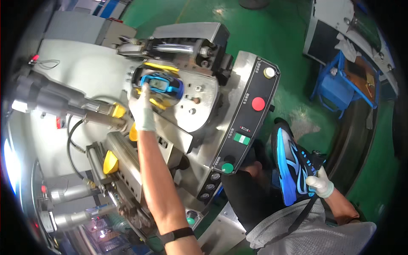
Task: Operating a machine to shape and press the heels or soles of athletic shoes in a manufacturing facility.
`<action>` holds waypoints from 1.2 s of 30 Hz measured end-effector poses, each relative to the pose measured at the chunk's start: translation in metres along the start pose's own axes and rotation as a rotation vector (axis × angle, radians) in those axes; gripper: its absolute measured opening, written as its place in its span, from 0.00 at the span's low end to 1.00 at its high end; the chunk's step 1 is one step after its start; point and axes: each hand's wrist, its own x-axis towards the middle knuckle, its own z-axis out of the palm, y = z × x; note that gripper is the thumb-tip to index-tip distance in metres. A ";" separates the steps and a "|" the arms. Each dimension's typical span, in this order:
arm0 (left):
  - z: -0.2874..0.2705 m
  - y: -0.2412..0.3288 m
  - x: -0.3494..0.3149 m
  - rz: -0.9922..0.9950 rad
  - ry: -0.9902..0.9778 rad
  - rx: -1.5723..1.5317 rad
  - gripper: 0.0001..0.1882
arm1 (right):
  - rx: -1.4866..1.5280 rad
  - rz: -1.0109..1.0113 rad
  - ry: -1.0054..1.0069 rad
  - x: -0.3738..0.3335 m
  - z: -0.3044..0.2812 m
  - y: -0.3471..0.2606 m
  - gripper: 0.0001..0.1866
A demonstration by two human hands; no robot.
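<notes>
My left hand (142, 108), in a white glove, reaches into the metal machine (199, 102). Its fingers close on the near edge of a blue sneaker (159, 83) that sits between yellow pads (161, 66). The sneaker's opening faces up; its lower part is hidden inside the machine. Off to the right, beside my leg, my right hand (321, 183), also gloved, grips a second sneaker (291, 165) by one end. This one is black and grey with blue wavy lines and a bright blue sole. Some of the right fingers are hidden behind it.
A control panel (246, 112) with a red button (258, 103) and green buttons stands between my hands. Metal cylinders (55, 95) and hoses fill the left side. At the far right, a blue-framed stand (340, 87) rests on the green floor (272, 38).
</notes>
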 end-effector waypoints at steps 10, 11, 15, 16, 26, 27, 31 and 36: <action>0.044 -0.037 0.058 0.131 0.272 0.219 0.18 | 0.016 0.062 0.052 0.018 -0.020 0.001 0.54; 0.035 -0.031 0.051 0.162 0.302 0.291 0.17 | 0.056 0.054 0.070 0.016 -0.011 0.000 0.55; 0.016 0.036 0.002 0.333 0.296 -0.172 0.19 | 0.052 0.013 0.051 0.009 0.008 -0.002 0.53; 0.005 0.057 -0.011 0.337 0.334 -0.259 0.19 | 0.008 0.009 0.061 0.006 0.007 0.002 0.50; -0.085 0.096 -0.322 0.500 -0.185 -0.436 0.20 | -0.297 -0.389 0.052 0.052 0.074 -0.046 0.30; -0.093 0.087 -0.351 0.425 -0.320 -0.387 0.14 | -0.359 -0.417 0.050 0.067 0.085 -0.058 0.29; -0.103 0.003 -0.461 0.163 -0.482 -0.149 0.14 | -0.832 -0.398 -0.058 0.139 0.191 -0.136 0.29; -0.119 -0.054 -0.522 0.077 -0.520 -0.125 0.14 | -1.232 -0.467 -0.231 0.284 0.314 -0.183 0.31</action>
